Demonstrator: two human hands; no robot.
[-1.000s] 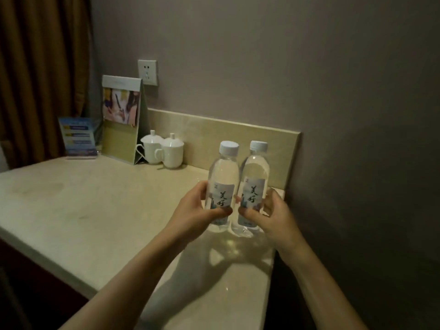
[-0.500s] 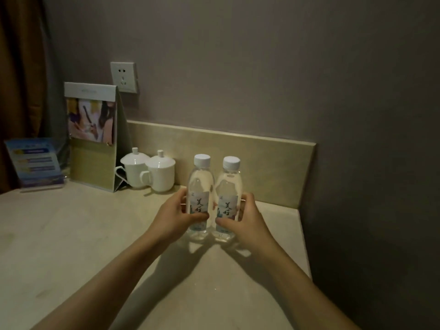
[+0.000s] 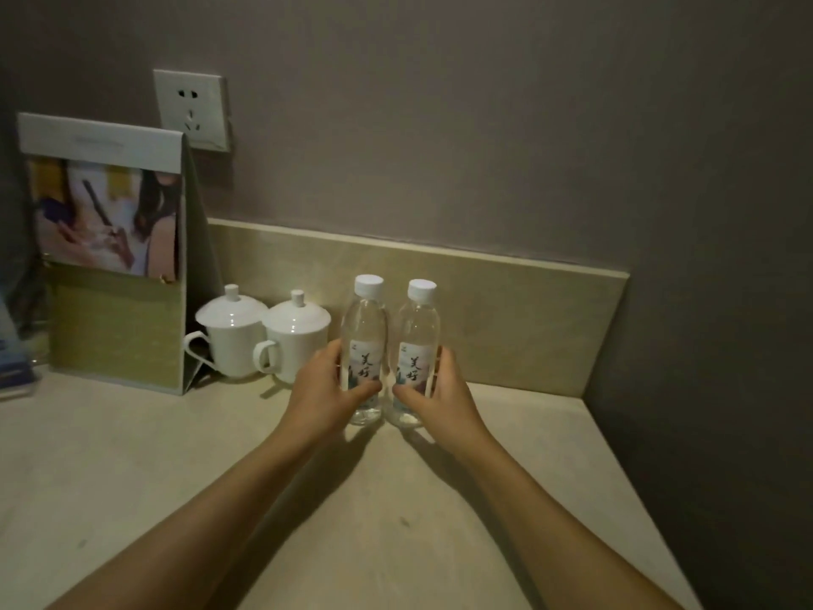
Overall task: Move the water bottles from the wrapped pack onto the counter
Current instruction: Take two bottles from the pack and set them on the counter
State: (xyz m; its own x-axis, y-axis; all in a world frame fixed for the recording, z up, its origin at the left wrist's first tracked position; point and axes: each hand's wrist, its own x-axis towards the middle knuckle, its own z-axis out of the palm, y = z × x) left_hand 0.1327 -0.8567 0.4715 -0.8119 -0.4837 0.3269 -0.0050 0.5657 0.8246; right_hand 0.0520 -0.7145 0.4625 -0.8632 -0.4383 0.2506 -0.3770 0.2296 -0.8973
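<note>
Counter (image 3: 132,477): beige stone top with a low backsplash (image 3: 506,319) along its rear edge; you stood at its front edge and reached toward the rear right corner.

Display stand (image 3: 110,257): folded card stand, upright near the rear left of the counter, a blurred photo on its face; a wall socket (image 3: 191,108) sat above it on the wall.

Lidded cups: two white ceramic cups, the left cup (image 3: 232,332) and the right cup (image 3: 294,341), side by side against the backsplash, between the stand and the bottles.

Left bottle (image 3: 365,332): clear, white cap, labelled, upright near the rear edge, base apparently on the counter. Your left hand (image 3: 327,394) grasped it low on the body; your thumb (image 3: 365,389) crossed the front of the label and the other fingers wrapped round its left and back side, mostly hidden.

Right bottle (image 3: 417,336): matching bottle, upright, just beside the left one; whether the two touched could not be told. Your right hand (image 3: 440,398) grasped it at label height, thumb across the front, fingers curled round its right side.

Both caps and shoulders stood above your fingers.
</note>
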